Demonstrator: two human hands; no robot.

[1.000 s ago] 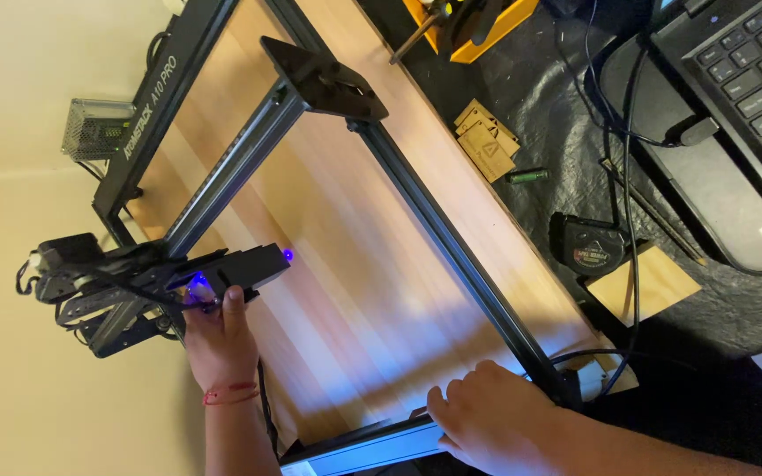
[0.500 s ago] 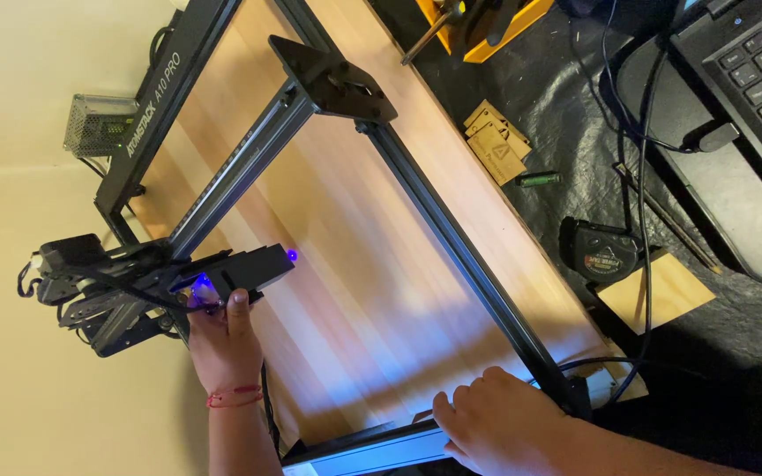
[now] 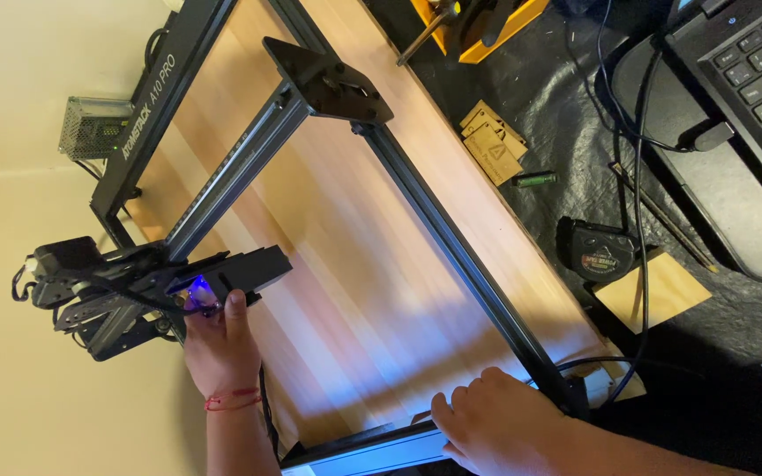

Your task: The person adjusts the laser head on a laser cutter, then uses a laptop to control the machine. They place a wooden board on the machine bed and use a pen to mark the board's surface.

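Left hand (image 3: 220, 348) pinches laser head (image 3: 222, 280), lit violet, at gantry's left end over board (image 3: 354, 264); right hand (image 3: 497, 421) flat, fingers together, on front rail (image 3: 372, 448); board looks unmarked, so engraving apparently not begun.

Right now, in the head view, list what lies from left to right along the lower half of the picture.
Black laser head → left hand touching it → bare wooden board → right hand on the frame's front rail → black tape measure → small wooden square.
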